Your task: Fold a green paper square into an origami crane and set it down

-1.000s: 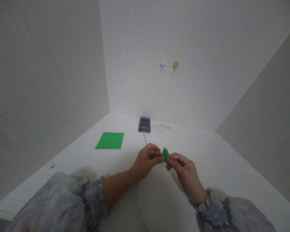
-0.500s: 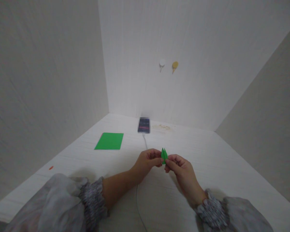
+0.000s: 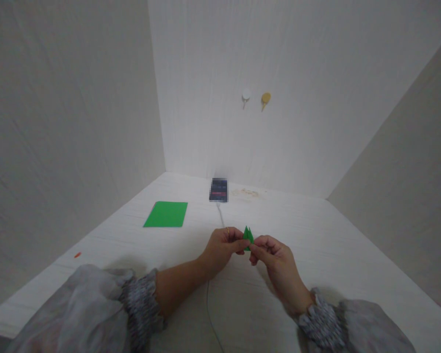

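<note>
A small piece of folded green paper (image 3: 247, 235) with two pointed tips upward is pinched between both hands above the white table. My left hand (image 3: 224, 246), with a ring on one finger, grips its left side between thumb and fingers. On the opposite side, the thumb and fingertips of my right hand (image 3: 274, 254) close on its lower right edge. The fingertips cover part of the paper's lower half. A flat green square sheet (image 3: 166, 214) lies on the table to the left of my hands.
A dark device with a blurred screen (image 3: 219, 190) stands near the back wall, and its pale cable (image 3: 210, 314) runs forward beneath my left arm. A small orange-red scrap (image 3: 77, 255) lies at the left. Two hooks, white (image 3: 246, 96) and yellow (image 3: 265, 98), are on the back wall.
The folded green paper has shifted slightly left and turned a little, its two tips now at a different angle. Both hands stay nearly in place, still gripping it.
</note>
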The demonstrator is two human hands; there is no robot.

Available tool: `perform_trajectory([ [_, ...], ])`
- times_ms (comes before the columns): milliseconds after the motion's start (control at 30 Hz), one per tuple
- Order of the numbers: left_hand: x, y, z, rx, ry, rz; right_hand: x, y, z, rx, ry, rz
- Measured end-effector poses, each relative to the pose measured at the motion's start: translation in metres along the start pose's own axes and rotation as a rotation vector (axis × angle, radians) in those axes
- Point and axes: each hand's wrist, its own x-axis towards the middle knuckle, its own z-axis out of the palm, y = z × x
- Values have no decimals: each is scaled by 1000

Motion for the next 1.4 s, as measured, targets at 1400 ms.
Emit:
perform_trajectory([
  [1400,2,-2,-5,-75,-80,-16,2,2,-6,20,-51,17],
])
